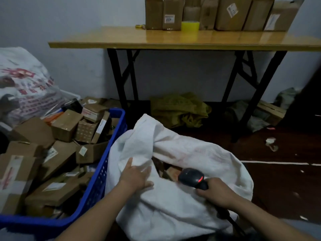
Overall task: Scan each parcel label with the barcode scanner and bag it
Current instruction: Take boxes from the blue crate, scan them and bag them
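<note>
- Pale wall and dark floor; folding table [121, 40] with a wooden top and black legs stands against the wall.
- Cardboard boxes [232, 13] in a row along the table's back edge, a yellow tape roll [190, 26] just in front of them.
- Olive sack [180, 110], crumpled, on the floor under the table.
- Blue crate [112, 153] at left, heaped with parcels [66, 126]; its side touches the white sack.
- Printed plastic bag [26, 80] behind the crate.
- White sack [173, 206] at centre, mouth open; a raised fold hides most of the brown parcels inside.
- Left hand [135, 176] lies flat on the sack's rim, fingers extended.
- Right hand [217, 192] grips the handle of the barcode scanner [192, 176], its red-lit head over the sack's mouth.
- Paper scraps [271, 143] on the floor at right.
</note>
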